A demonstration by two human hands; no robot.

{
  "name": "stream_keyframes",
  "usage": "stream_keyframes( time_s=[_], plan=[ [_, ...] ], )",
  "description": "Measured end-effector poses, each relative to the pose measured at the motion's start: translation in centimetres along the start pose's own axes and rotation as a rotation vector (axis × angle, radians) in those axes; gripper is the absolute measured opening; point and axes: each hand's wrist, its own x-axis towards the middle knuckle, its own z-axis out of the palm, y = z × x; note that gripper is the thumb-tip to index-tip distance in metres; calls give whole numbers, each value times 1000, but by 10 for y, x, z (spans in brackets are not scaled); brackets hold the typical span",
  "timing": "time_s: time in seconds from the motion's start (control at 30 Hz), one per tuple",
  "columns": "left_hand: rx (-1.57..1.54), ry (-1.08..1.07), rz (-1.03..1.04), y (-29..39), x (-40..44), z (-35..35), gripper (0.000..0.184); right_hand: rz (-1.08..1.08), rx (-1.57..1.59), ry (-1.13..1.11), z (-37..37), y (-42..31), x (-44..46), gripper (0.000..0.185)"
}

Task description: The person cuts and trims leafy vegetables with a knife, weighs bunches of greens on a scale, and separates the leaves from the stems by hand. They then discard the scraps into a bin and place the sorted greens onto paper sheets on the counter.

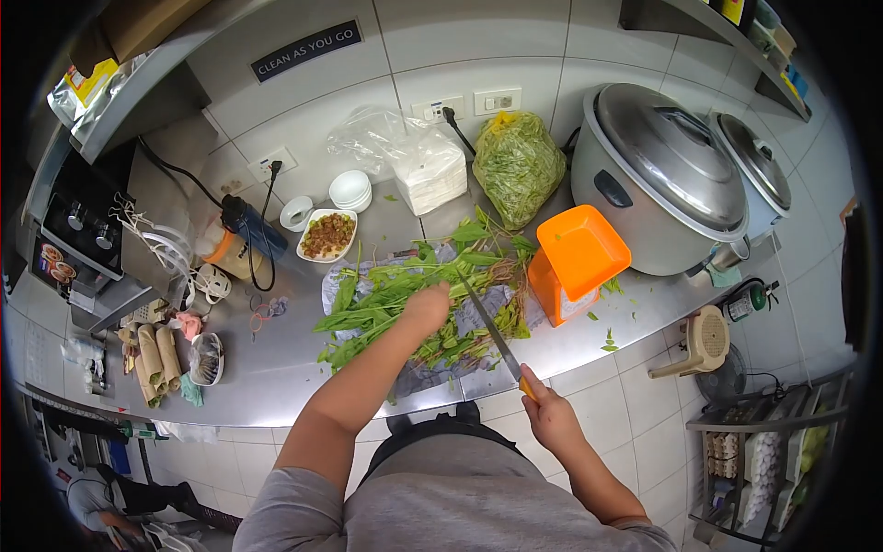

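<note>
Leafy green stems [377, 299] lie spread over a grey cloth [418, 375] on the steel counter [262, 363]. My left hand [428, 308] is closed on the stems near the middle of the pile. In my right hand [556, 419] is the yellow handle of a long knife [494, 331], its blade pointing up and left over the right part of the greens. An orange scale [581, 253] with a square tray stands just right of the pile. Behind the greens sits a plastic bag of shredded greens [518, 166].
Large rice cookers [658, 175] stand at the back right. Behind the pile are a white bowl of brown bits [327, 235], stacked white bowls [350, 190] and a pack of white napkins [430, 175]. A blue bottle [250, 225] stands left. Another person [92, 501] is at lower left.
</note>
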Motion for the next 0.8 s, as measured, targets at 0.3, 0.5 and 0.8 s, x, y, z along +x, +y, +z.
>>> stream_keyframes(
  time_s=[0.3, 0.5, 0.8],
  plan=[
    [104, 32, 153, -7, 2, 10, 24, 111, -16, -123, 8, -5, 33, 56],
    [-38, 62, 200, 25, -17, -70, 24, 110, 57, -128, 18, 1, 39, 55],
    [156, 193, 484, 146, 6, -179, 23, 4, 88, 118, -2, 18, 18, 58]
  ],
)
